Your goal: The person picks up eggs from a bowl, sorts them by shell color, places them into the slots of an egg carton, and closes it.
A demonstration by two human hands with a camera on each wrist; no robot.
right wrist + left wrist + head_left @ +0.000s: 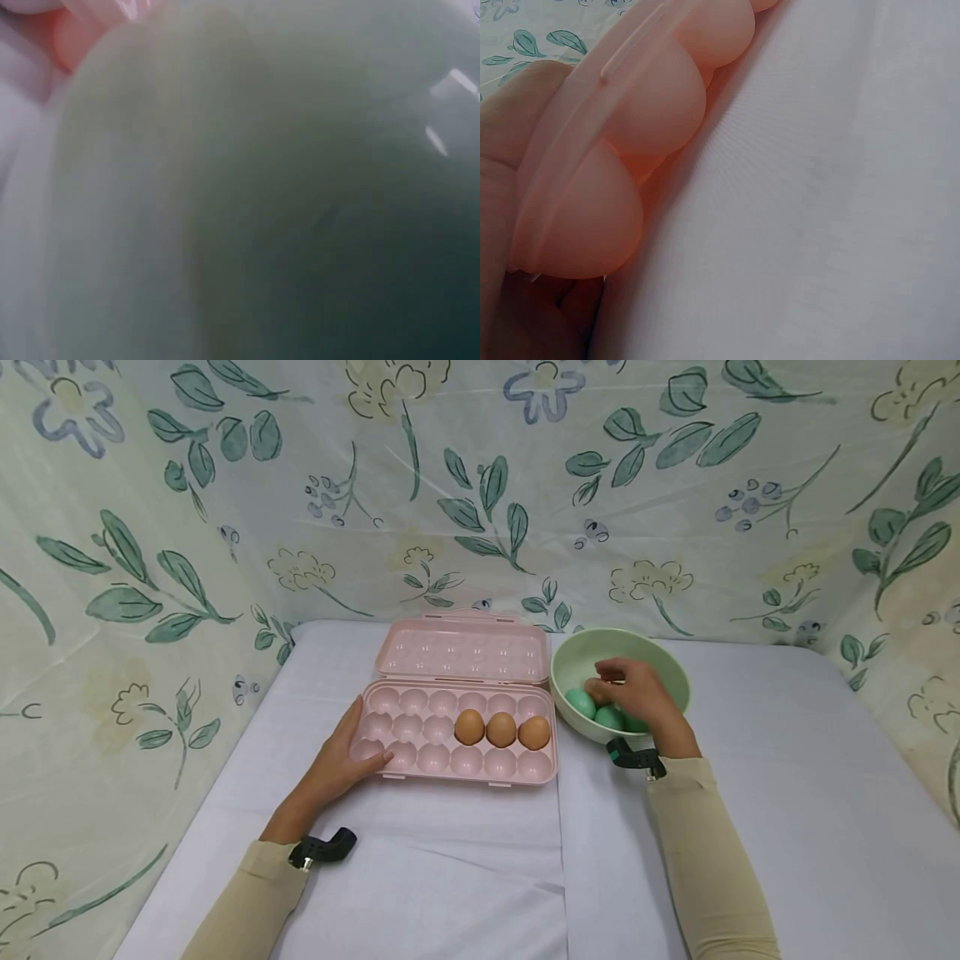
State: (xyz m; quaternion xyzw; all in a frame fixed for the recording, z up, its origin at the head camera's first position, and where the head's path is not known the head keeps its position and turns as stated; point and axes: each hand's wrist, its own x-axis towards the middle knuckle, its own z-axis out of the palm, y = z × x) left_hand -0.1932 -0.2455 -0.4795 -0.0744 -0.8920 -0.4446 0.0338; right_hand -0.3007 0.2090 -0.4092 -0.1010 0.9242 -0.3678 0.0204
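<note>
A pink plastic egg carton (420, 777) lies with its lid (462, 647) folded back. Three brown eggs (501, 730) sit in the right half of its middle row. My left hand (341, 764) grips the carton's left end; the thumb lies on the front rim, and in the left wrist view fingers curl beneath the cups (592, 217). Inside the light green bowl (667, 668), my right hand (637, 693) pinches a brown egg (597, 691), partly covered by the fingers. Green eggs (580, 702) lie beside it in the bowl, some hidden by this hand.
The bowl stands against the carton's right end, on a white cloth-covered table (465, 868). Behind the table and along both sides hangs a floral curtain (450, 485). The bowl's blurred wall (247, 187) fills most of the right wrist view.
</note>
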